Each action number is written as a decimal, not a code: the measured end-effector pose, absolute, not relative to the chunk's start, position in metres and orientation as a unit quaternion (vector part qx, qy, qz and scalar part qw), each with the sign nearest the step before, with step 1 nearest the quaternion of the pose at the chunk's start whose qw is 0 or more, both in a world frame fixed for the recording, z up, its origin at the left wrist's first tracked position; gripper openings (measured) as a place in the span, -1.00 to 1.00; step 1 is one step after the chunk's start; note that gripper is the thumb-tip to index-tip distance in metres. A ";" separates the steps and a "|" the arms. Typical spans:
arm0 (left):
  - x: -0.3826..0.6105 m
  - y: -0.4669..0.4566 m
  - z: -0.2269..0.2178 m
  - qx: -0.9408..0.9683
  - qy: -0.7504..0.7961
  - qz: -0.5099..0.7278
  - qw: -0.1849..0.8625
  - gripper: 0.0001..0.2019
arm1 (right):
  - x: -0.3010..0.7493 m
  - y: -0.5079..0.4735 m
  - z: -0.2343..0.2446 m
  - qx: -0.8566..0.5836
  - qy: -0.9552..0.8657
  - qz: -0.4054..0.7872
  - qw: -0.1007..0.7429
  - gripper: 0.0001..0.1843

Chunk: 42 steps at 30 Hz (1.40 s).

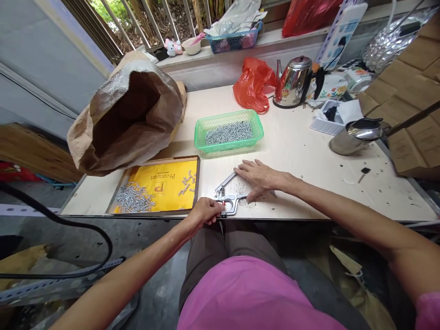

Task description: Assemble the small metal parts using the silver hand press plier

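A grey metal hand press tool [234,201] with a coil spring and two spread handles lies at the table's front edge. My right hand [259,178] spans these handles, its fingers over the upper one and its thumb by the lower one. At the tool's jaw end is my left hand [208,211], fingers pinched together; whatever they hold is too small or hidden to make out. To the left, a shallow tray [196,183] lined with yellow printed material carries a heap of small metal pins [133,198] and a few scattered pins [187,183].
Behind the tool stands a green plastic basket [202,147] of small metal parts [229,133]. An open brown paper sack [165,114] leans at the left. Farther back are a red plastic bag [253,85] and a steel kettle [292,85]. A metal jug [347,140] stands right.
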<state>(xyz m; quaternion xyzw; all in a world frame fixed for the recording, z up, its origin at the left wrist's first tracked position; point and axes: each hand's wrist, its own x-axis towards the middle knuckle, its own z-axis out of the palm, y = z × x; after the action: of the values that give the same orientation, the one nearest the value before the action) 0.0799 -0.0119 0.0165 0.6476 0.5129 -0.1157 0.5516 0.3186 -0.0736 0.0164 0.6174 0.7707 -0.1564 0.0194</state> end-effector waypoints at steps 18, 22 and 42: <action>0.130 -0.022 0.019 0.968 0.197 0.010 0.155 -0.43 | 0.300 -0.106 0.022 0.646 0.757 -0.096 -0.012 -0.48; 0.145 -0.009 0.018 0.975 0.158 -0.040 0.151 -0.39 | 0.305 -0.109 0.023 0.664 0.739 -0.111 -0.002 -0.32; 0.127 -0.040 0.004 0.971 0.207 0.050 0.108 -0.59 | 0.322 -0.112 0.017 0.634 0.760 -0.118 -0.075 -0.56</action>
<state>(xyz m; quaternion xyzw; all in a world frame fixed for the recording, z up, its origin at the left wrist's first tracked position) 0.1272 -0.0400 0.0042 0.9712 0.2067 0.0504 0.1078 0.3215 -0.1118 0.0173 0.6343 0.7603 -0.1179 -0.0753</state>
